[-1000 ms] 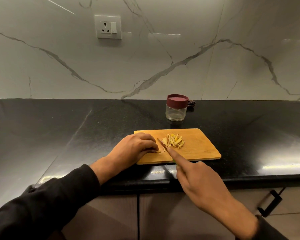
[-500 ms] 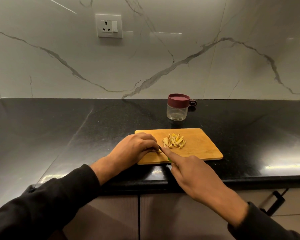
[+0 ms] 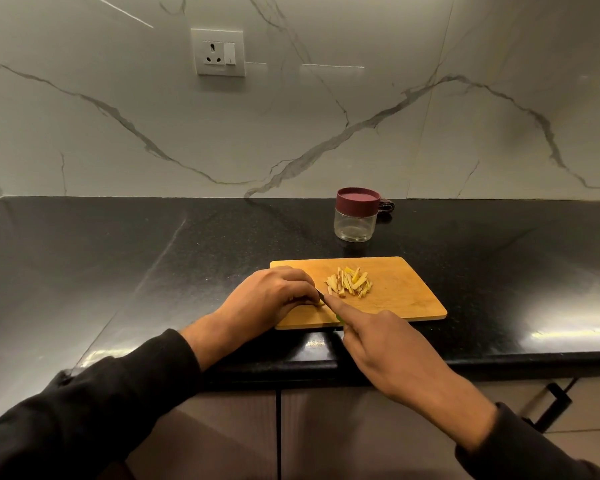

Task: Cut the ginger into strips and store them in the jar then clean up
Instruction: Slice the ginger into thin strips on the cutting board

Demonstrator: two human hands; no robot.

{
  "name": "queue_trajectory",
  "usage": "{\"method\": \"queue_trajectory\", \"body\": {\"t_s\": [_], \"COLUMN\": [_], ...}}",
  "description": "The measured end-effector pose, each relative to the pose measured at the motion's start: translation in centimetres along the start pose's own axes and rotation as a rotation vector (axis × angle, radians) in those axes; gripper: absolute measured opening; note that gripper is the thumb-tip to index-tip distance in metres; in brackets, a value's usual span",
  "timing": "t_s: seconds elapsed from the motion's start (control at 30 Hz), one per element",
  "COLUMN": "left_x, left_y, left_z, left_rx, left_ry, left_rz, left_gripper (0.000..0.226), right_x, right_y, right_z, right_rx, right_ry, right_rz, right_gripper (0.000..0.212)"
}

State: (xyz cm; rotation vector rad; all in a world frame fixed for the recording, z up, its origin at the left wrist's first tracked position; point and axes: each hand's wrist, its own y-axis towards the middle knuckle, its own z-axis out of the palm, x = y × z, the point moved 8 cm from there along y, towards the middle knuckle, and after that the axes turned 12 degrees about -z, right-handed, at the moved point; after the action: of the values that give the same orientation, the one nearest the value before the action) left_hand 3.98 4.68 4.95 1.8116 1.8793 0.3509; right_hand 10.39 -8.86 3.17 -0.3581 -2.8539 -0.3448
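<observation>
black counter (image 3: 153,258) under a marble wall, cutting board (image 3: 406,299) at its front edge. my left hand (image 3: 274,299) is curled over a last ginger bit (image 3: 321,304) at the board's near-left corner, pinching it down. my right hand (image 3: 378,344) grips the knife (image 3: 321,295), forefinger along the spine, blade almost touching the left fingertips. i'd say the risk is a nicked finger, since the piece is tiny. cut strips (image 3: 349,285) lie mid-board, just right of the blade. jar (image 3: 356,214) sits behind the board, lid on.

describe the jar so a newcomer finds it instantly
Start at the black countertop under the marble wall. Just behind the far edge of the wooden cutting board stands the jar: short, clear glass, apparently empty. Its maroon lid is on, unlike anything nearby.
</observation>
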Motion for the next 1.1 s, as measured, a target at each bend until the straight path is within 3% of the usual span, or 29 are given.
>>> {"method": "queue_trajectory", "body": {"t_s": [1.1], "left_x": [0.3], "left_y": [-0.1], "left_z": [0.0], "left_rx": [-0.028], "left_ry": [-0.038], "left_rz": [-0.048], "left_gripper": [0.017], "right_x": [0.7], "right_y": [-0.8], "right_z": [0.2], "right_rx": [0.029], "right_ry": [0.004], "right_rz": [0.033], "right_gripper": [0.058]}}
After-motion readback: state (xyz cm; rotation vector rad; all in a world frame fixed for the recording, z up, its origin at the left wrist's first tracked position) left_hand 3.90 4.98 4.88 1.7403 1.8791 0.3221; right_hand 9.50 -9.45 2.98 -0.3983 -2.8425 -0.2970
